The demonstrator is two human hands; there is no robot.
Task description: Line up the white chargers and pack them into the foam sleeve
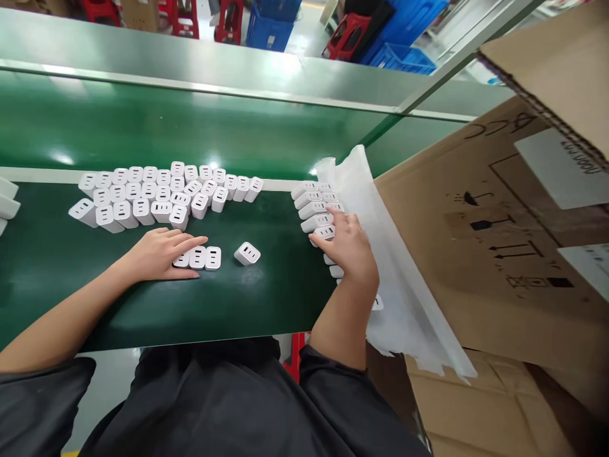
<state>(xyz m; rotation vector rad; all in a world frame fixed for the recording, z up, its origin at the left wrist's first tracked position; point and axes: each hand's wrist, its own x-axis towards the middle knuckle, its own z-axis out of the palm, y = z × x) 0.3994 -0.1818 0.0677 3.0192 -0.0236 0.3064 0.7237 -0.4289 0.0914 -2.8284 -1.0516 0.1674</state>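
Note:
White USB charger blocks with slotted ports stand on a dark green work surface (pixel 276 285). My left hand (pixel 159 254) is closed along a short row of chargers (pixel 197 257), thumb on the near side and fingers on the far side. One charger (pixel 247 253) sits tilted by itself to the right of that row. At the right, my right hand (pixel 349 244) reaches over stacked chargers (pixel 311 208), its thumb and fingertips closed about one charger (pixel 325 232). The palm and wrist hide part of that stack.
A large group of chargers (pixel 133 190) stands beyond my left hand. White wrapping sheet (pixel 394 304) lies under the right stack, beside a big cardboard box (pixel 499 235). A metal rail (pixel 214 63) runs along the back. More white pieces (pixel 7 206) show at the left edge.

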